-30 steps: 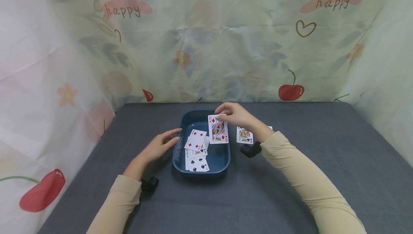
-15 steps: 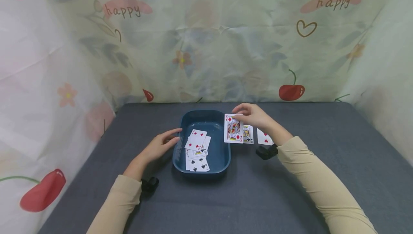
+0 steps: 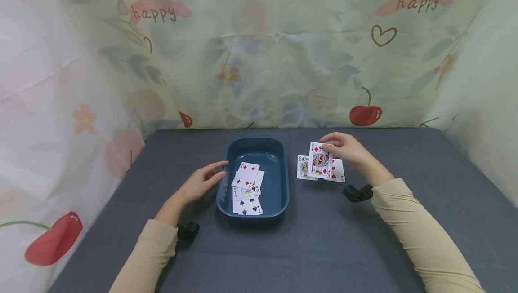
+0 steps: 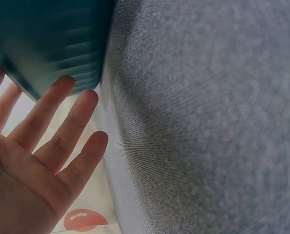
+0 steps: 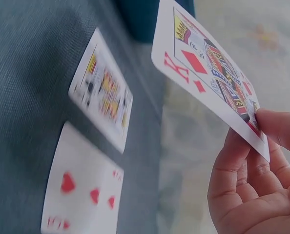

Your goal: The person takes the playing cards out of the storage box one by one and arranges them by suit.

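Observation:
My right hand (image 3: 349,151) pinches a king of diamonds playing card (image 3: 320,163) between thumb and fingers, above the table. Below it lie a king of clubs (image 3: 303,167) and a hearts card (image 3: 338,171), both partly hidden by the held card in the head view; the right wrist view shows them side by side. A dark blue tray (image 3: 275,185) stands to the left with several face-up cards, a diamonds card (image 3: 246,174) on top. My left hand (image 3: 198,186) is at the tray's left rim with fingers extended, its palm (image 4: 23,190) visible in the left wrist view.
The table (image 3: 259,257) has a dark grey cloth. A patterned curtain (image 3: 275,68) rises behind its far edge and along both sides. A spades card (image 3: 248,206) lies near the tray's front end. Black wrist cameras sit on both wrists.
My right hand has carried the king of diamonds rightward, from over the tray to above the king of clubs and the hearts card. My left hand has stayed at the tray's rim.

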Demonstrator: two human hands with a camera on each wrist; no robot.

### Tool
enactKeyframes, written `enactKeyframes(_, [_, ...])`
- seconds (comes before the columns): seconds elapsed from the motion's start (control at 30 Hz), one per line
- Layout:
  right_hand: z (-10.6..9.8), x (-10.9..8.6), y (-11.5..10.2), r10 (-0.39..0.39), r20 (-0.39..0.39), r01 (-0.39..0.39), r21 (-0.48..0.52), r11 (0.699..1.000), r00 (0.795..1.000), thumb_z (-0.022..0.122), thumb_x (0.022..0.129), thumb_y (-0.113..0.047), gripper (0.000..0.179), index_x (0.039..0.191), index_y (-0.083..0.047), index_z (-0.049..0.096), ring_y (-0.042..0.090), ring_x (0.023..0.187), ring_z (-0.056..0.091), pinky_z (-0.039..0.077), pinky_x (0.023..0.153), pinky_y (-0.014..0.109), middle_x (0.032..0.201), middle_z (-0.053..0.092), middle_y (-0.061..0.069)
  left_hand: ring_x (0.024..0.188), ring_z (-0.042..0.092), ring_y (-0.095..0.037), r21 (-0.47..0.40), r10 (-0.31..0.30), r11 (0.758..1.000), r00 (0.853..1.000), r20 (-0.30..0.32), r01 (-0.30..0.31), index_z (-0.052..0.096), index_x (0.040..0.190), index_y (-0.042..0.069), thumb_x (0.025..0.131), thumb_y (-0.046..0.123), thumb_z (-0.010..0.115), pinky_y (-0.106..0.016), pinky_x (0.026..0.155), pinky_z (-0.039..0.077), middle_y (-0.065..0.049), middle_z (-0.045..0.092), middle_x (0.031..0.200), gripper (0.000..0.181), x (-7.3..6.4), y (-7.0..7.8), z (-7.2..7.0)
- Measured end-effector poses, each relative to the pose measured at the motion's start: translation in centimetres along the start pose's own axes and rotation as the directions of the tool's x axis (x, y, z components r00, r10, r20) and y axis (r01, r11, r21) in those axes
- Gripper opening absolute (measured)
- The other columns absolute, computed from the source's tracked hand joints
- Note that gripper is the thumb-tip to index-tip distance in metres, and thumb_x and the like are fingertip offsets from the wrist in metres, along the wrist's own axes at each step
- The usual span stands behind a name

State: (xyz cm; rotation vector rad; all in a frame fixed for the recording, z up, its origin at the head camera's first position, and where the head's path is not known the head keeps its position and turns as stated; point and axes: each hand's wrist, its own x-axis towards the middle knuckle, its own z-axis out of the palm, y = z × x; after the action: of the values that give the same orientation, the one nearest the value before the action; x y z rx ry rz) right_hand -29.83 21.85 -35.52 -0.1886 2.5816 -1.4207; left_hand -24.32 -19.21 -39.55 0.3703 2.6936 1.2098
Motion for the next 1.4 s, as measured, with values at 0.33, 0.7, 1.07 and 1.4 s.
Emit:
enactKeyframes(0.33, [-2.3,0.0,3.3,0.099,-0.06,-0.099,-0.002,0.995,0.993,0.055,0.093,-0.033,0.05,0.13,0.0,0.045,0.013,0.098,0.055,0.048,0.088,0.03,0.129,0.053,0.023,0.128,0.047,-0.034,-0.009,-0.009,1.0,1.0,-0.005,0.009,0.039,0.142,0.025,0.096,0.037,0.05,-0.054,0.103,0.04,-0.012,0.041,0.147,0.049,0.0,-0.1,0.2])
enactKeyframes(0.7, [-4.4,-0.5,6.3,0.146,-0.096,-0.15,-0.037,0.988,0.985,0.046,0.097,-0.033,0.053,0.134,0.005,0.04,0.032,0.117,0.044,0.043,0.093,0.043,0.136,0.042,0.029,0.128,0.047,-0.034,-0.016,-0.008,1.0,1.0,-0.006,0.008,0.039,0.142,0.025,0.096,0.037,0.05,-0.053,0.103,0.04,-0.012,0.041,0.146,0.048,0.0,-0.1,0.2])
enactKeyframes(1.07, [-5.9,-0.4,8.3,0.197,-0.076,-0.204,-0.097,0.974,0.978,0.045,0.097,-0.029,0.051,0.132,0.008,0.04,0.029,0.109,0.044,0.042,0.079,0.029,0.136,0.039,0.031,0.128,0.047,-0.033,-0.02,-0.023,1.0,1.0,-0.008,0.023,0.039,0.141,0.027,0.095,0.038,0.05,-0.053,0.103,0.04,-0.011,0.041,0.146,0.049,0.1,-0.1,0.3])
enactKeyframes(1.4, [-6.2,-0.3,9.5,0.2,-0.106,-0.217,-0.181,0.959,0.974,0.05,0.095,-0.027,0.049,0.128,0.009,0.044,0.023,0.096,0.052,0.044,0.073,0.027,0.124,0.049,0.031,0.129,0.047,-0.033,-0.027,-0.02,0.999,1.0,-0.007,0.02,0.039,0.142,0.026,0.096,0.038,0.048,-0.053,0.103,0.039,-0.012,0.041,0.146,0.048,0.0,-0.1,0.3])
